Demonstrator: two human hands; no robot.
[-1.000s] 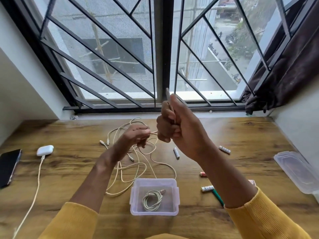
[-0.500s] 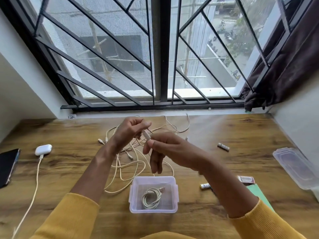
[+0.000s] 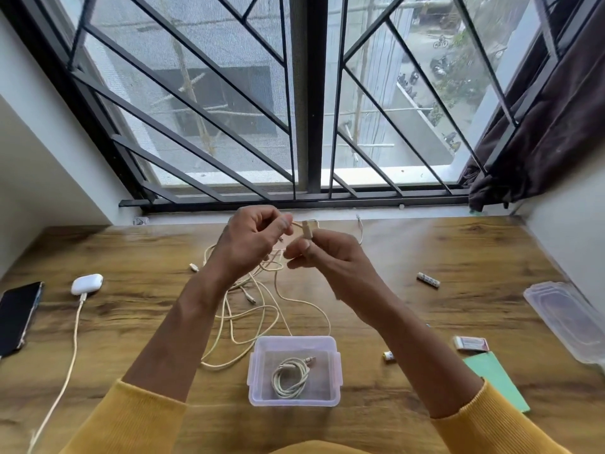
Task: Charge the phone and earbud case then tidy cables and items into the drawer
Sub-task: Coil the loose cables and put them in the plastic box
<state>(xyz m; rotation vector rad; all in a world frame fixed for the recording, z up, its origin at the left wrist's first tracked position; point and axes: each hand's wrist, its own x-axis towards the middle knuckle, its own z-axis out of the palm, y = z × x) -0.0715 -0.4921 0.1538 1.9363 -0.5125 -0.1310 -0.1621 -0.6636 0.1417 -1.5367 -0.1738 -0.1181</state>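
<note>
Both hands are raised above the wooden desk [image 3: 458,257], working one cream cable [image 3: 262,309]. The right hand [image 3: 330,260] pinches the cable's plug [image 3: 307,230] between thumb and forefinger, the plug sticking up past the fingertips. The left hand [image 3: 252,244] has its fingers curled, pinching the cord just beside the plug. The rest of the cable lies tangled on the desk below, behind the clear box [image 3: 294,342] holding a coiled cable [image 3: 291,375]
</note>
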